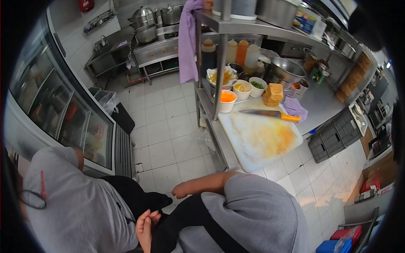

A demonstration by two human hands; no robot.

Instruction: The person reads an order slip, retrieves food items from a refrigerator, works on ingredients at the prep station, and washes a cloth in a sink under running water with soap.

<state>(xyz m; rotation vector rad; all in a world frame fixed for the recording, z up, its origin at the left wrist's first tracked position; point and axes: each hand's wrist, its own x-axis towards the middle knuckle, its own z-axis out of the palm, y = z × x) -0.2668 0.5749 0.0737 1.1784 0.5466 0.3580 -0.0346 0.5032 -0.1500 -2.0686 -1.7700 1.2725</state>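
Two people in grey shirts stand close together in this narrow kitchen. The one at work has a black fabric apron (179,221) over the shirt. That person's left hand (147,223) is low in front, right beside the apron, its fingers loosely bent in a released posture; whether it brushes the cloth I can't tell. The right hand (179,191) reaches across above the apron with the fingers drawn in, and from here I can't tell whether it is clenched around something. A co-worker in a grey short-sleeved shirt (84,202) is to the left, beside a tall glass-door refrigerator (63,111).

Forward of the hands and well apart from them, a white rectangular cutting board (247,139), stained orange and yellow, lies on a stainless steel counter (322,95). A long knife with an orange handle (290,117) lies across its far side, the handle just beside a crumpled purple cloth (296,108). Next to it rises a stack of browned bread slices (273,95). Beyond the board stand a white round tub of orange contents (226,107), a white round tub of yellow contents (242,95) and a white round tub of chopped greens (257,92), with a wide shiny metal bowl (289,69) behind. A black bin (123,116) stands near the refrigerator.
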